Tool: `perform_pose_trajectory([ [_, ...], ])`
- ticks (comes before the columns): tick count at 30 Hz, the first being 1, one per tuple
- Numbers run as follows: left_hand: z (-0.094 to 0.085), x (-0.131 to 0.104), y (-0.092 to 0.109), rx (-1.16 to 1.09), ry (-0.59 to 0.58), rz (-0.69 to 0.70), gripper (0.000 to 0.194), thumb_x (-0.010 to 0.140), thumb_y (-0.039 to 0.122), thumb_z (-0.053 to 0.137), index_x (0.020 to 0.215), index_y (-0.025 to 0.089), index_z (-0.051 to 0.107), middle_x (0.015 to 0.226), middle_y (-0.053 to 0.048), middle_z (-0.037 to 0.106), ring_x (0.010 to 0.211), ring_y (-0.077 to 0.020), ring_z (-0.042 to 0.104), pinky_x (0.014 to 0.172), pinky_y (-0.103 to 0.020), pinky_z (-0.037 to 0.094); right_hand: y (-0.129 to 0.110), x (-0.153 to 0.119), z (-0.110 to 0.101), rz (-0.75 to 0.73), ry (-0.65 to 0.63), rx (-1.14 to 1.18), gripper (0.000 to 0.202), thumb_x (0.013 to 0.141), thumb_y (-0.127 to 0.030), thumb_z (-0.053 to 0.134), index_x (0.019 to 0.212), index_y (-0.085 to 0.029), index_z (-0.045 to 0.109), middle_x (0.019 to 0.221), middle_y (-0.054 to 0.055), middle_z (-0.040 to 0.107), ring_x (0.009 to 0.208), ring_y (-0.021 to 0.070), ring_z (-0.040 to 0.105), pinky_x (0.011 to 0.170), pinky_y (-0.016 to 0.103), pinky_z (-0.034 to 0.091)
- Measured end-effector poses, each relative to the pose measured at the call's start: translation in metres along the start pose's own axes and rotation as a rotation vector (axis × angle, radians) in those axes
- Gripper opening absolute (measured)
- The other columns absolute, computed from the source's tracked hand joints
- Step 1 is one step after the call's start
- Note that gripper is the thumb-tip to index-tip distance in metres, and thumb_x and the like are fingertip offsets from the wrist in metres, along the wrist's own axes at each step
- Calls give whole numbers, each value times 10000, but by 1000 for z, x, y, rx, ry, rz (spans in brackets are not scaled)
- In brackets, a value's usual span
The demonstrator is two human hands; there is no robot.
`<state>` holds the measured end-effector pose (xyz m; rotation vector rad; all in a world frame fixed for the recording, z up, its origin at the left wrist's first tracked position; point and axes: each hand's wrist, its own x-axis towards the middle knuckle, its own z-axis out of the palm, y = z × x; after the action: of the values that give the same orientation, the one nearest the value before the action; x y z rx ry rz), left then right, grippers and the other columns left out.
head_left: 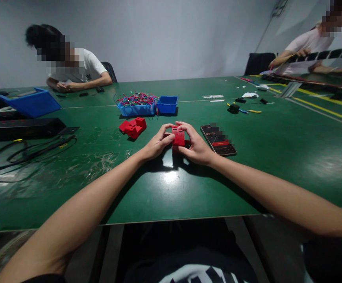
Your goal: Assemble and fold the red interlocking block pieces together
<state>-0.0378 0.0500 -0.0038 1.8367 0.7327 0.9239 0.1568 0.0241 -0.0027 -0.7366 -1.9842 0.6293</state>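
Note:
Between my two hands is a small red block-like part with slots in its top, held just over the green table. My left hand grips its left side with thumb and fingers. On the opposite side my right hand is closed round it, fingers over the top edge and thumb below. Several more red parts lie in a small heap to the left, beyond my left hand. Close to my right hand a phone lies face up with its screen lit.
A blue bin heaped with coloured wires stands beside another blue bin. Black cables and a tilted blue tray are at left. Pliers lie to the right. One person sits opposite, another works at far right.

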Motion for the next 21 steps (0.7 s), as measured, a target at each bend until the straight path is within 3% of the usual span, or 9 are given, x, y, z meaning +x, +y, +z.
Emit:
perform_pose_trajectory([
  [6, 3, 2, 6, -59, 39, -33, 599, 795, 555, 580, 1238, 190, 409, 1049, -63, 657, 993, -236, 633, 886, -373, 497, 2, 0, 0, -26, 25, -58, 516, 777, -315, 696, 1233, -240, 465, 1437, 179, 434, 1363, 317, 424, 990, 511, 496],
  [10, 2, 3, 4, -47, 40, -48, 589, 785, 536, 597, 1227, 192, 417, 1009, -53, 659, 952, -226, 639, 834, -351, 505, 2, -1, 0, -1, 10, -20, 515, 773, -279, 681, 1237, -239, 462, 1456, 180, 410, 1366, 317, 423, 927, 482, 539],
  [16, 2, 2, 4, -77, 20, -62, 598, 789, 527, 616, 1245, 203, 404, 961, -39, 672, 862, -207, 656, 777, -330, 512, 0, -1, 0, -22, 24, -56, 499, 776, -262, 695, 1219, -239, 468, 1446, 173, 435, 1371, 306, 429, 1057, 546, 441],
  [21, 1, 1, 7, -55, 15, -59, 603, 793, 518, 625, 1253, 200, 400, 968, -37, 660, 842, -191, 646, 744, -303, 506, -1, 0, 0, -25, 32, -60, 491, 788, -311, 710, 1213, -229, 477, 1437, 181, 445, 1371, 307, 429, 1067, 554, 429],
])
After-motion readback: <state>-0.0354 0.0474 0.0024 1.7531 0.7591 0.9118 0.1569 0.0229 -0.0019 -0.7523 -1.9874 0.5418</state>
